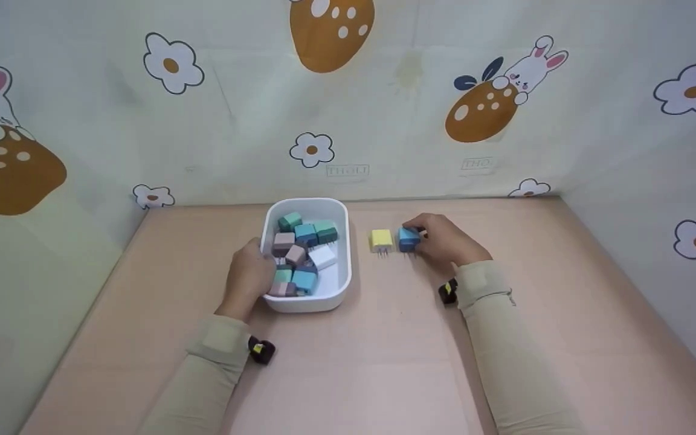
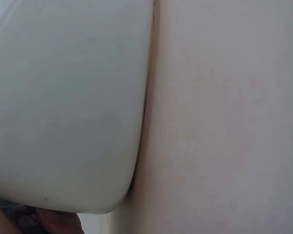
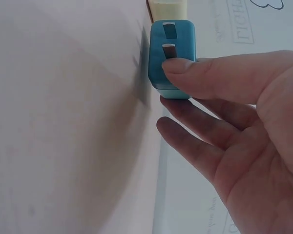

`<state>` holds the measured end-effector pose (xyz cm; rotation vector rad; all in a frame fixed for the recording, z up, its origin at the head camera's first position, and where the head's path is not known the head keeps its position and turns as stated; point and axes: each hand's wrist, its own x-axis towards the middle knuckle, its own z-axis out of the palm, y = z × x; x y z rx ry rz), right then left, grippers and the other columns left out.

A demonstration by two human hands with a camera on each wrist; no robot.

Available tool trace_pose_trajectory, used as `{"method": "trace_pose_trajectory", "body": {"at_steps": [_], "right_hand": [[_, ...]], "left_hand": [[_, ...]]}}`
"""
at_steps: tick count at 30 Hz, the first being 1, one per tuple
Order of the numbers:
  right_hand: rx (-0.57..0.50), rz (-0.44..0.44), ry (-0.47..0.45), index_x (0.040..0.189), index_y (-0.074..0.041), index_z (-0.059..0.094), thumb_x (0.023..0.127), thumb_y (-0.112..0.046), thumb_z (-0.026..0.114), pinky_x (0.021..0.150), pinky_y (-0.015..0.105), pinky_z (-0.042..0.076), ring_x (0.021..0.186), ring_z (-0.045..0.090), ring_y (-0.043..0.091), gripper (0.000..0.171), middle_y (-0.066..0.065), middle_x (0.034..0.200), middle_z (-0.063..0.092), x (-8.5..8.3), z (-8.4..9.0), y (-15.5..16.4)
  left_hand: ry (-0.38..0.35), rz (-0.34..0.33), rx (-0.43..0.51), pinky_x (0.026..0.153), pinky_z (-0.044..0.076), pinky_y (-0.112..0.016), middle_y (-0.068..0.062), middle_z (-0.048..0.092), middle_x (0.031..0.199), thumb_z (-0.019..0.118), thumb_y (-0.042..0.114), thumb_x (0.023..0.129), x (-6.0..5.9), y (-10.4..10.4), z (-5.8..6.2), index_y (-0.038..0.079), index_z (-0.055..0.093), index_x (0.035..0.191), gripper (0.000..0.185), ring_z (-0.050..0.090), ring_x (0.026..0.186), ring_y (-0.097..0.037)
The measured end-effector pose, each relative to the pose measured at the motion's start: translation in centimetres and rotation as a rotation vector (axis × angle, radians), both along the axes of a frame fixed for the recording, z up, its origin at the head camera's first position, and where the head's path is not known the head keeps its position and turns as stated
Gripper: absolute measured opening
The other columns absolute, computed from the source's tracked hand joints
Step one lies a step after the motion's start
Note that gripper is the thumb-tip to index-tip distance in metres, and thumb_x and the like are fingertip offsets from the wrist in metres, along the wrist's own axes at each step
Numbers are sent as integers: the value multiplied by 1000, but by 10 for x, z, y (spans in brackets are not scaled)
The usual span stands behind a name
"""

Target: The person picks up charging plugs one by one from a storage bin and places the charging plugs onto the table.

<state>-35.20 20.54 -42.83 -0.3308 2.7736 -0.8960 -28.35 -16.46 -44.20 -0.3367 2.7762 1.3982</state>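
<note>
While the right hand (image 1: 444, 240) pinches a blue plug (image 1: 408, 239) on the counter (image 1: 384, 362), centre right of the head view, a yellow plug (image 1: 380, 240) already stands just beside it. About ten plugs are left in the white tub (image 1: 339, 290) at centre, which the left hand (image 1: 251, 278) grips by its edge. Nothing blocks the row.

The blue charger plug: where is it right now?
In the head view the blue charger plug sits on the table, pinched by the right hand, just right of the yellow plug.
</note>
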Motion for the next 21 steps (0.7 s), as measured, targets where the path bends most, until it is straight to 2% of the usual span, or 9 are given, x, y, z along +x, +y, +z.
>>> {"method": "trace_pose_trajectory", "body": {"at_steps": [8, 21], "right_hand": [[6, 24, 21, 149, -7, 62, 96, 7, 70, 119, 51, 43, 140, 55, 32, 55, 13, 149, 61, -2, -3, 1], [17, 27, 20, 149, -9, 62, 97, 6, 71, 121, 53, 40, 143, 53, 33, 55, 14, 151, 59, -3, -7, 1]], "left_hand": [[21, 0, -13, 118, 40, -60, -25, 54, 154, 44, 10, 110, 0, 1, 0, -3, 46, 155, 47, 56, 139, -42], [5, 4, -21, 119, 39, -59, -26, 51, 157, 44, 10, 110, 1, 1, 0, -4, 43, 157, 49, 53, 142, -43]]}}
